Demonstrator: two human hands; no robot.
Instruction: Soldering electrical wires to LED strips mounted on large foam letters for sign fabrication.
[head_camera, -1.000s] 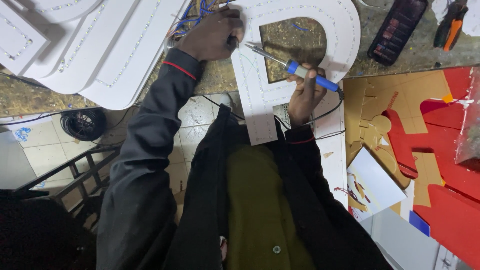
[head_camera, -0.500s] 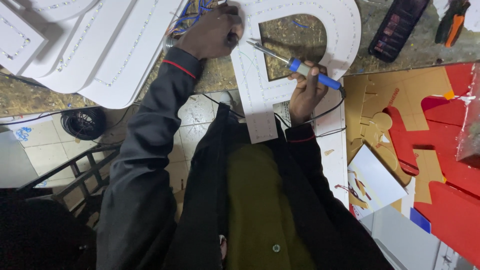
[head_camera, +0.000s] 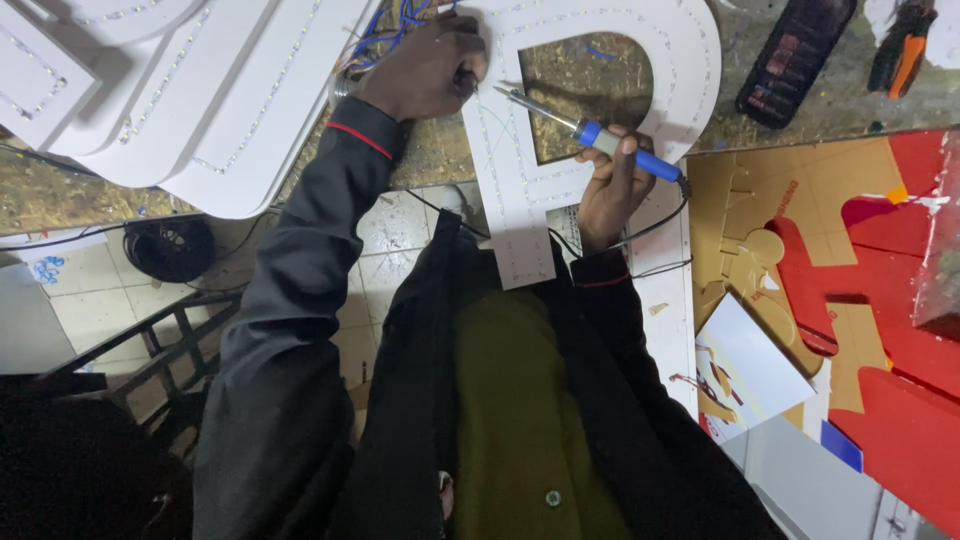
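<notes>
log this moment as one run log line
left hand: on white letter panel | right hand: grip on soldering iron | tip near left hand

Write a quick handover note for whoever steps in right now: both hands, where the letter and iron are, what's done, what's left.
Left hand: pressed on the top-left corner of the white letter panel, beside a bundle of blue and red wires.
Right hand: gripping the blue-handled soldering iron, tip pointing toward the left hand; its cord trails off the bench edge.
Done: rows of small LED dots already run along the letter.
Left: the joint at that corner looks in progress; I cannot tell whether the tip is touching. More white LED panels lie to the left.
</notes>
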